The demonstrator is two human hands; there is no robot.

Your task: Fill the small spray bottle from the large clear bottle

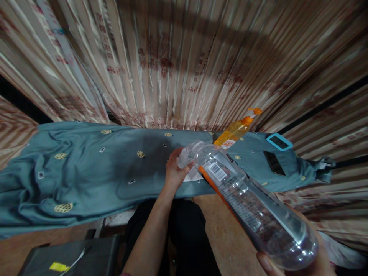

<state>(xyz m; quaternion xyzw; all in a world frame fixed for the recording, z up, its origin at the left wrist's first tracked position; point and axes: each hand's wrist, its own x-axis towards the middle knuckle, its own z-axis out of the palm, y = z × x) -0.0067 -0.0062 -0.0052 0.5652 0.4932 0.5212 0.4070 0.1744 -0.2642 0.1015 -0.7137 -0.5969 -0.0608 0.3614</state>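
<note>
My right hand (310, 249) grips the base of a large clear plastic bottle (253, 203) with a barcode and an orange-edged label. The bottle is tilted, its neck pointing up and to the left. At the neck, my left hand (176, 172) is closed around a crumpled, see-through plastic piece (186, 154); I cannot tell whether it is a cup or a wrapper, or whether it touches the bottle. Something white and flat (193, 175) shows just below the neck. Behind the bottle stands an orange pump bottle (234, 132) holding yellow-orange liquid.
A blue-green cloth with pineapple prints (115, 165) covers the narrow table. Towards its right end are a blue-framed digital clock (278, 142) and a dark phone (274, 163). Patterned curtains (172, 69) hang close behind. A dark box (71, 257) sits at lower left.
</note>
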